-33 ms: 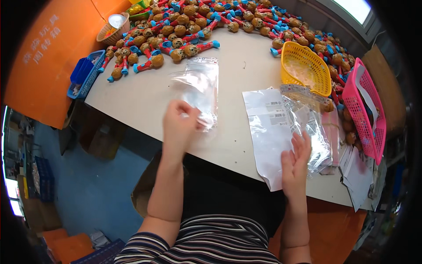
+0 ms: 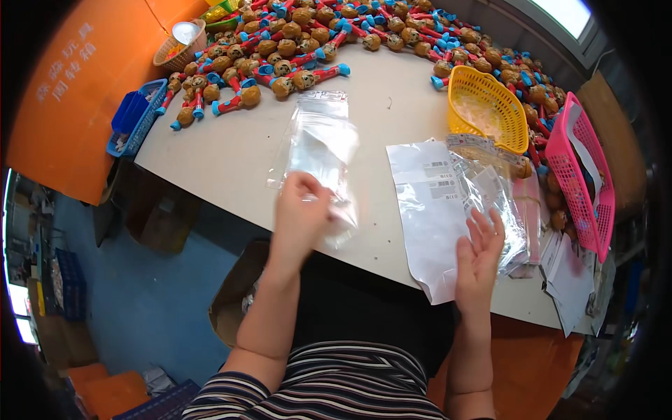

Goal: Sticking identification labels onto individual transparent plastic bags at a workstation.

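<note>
My left hand (image 2: 302,210) grips the near end of a clear plastic bag (image 2: 318,143) that lies stretched away from me on the pale table (image 2: 231,150). My right hand (image 2: 478,253) rests with fingers spread on a stack of white label sheets and clear bags (image 2: 437,203) at the table's near right edge. A big heap of brown-headed toys with red and blue handles (image 2: 280,56) fills the far side of the table.
A yellow basket (image 2: 488,105) stands beyond the sheets and a pink basket (image 2: 584,168) at the right edge. At the far left are a blue basket (image 2: 133,115) and a small wicker basket (image 2: 178,45). A cardboard box (image 2: 234,294) sits on the floor by my left side.
</note>
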The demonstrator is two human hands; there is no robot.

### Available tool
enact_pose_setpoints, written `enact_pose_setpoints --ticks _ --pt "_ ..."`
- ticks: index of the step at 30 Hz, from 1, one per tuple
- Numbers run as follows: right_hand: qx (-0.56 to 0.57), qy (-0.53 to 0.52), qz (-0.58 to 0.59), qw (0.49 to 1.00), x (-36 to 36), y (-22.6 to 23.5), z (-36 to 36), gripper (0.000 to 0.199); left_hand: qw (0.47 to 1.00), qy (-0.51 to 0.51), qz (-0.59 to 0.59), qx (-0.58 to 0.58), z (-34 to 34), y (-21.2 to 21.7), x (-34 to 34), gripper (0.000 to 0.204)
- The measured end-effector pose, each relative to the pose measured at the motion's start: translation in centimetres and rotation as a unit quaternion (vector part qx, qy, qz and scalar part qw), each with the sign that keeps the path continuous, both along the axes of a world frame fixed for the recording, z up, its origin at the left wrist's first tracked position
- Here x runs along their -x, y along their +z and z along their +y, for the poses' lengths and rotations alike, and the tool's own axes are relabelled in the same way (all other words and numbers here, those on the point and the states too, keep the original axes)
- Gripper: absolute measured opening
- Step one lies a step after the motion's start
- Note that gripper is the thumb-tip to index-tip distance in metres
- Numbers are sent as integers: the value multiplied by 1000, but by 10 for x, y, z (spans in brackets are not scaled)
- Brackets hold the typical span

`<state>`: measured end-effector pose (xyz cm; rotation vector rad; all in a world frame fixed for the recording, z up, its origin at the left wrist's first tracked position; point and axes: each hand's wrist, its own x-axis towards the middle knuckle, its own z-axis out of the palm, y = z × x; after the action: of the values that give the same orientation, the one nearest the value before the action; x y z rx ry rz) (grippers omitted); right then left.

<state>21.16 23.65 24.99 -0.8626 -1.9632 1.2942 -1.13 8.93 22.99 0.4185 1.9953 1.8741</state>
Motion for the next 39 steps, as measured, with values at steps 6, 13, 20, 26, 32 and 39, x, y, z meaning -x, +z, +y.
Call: enact_pose_setpoints --ticks 6,13,20,26,32,39 --pt "251 23 80 965 4 38 12 30 997 -64 2 47 0 -28 -75 22" --pt "404 55 35 912 38 25 0 18 943 -112 237 204 -32 18 -74 33" --pt "446 80 -2 892 59 17 -17 20 989 -98 -102 -30 -4 12 -46 37" --pt "380 54 -22 923 62 13 -10 24 993 -89 -72 -19 2 10 -44 33" --pt "374 56 -101 920 82 9 7 21 997 -56 14 57 8 7 -44 28" --pt "327 52 -165 929 88 6 3 18 992 -57 42 109 12 -3 -43 27"
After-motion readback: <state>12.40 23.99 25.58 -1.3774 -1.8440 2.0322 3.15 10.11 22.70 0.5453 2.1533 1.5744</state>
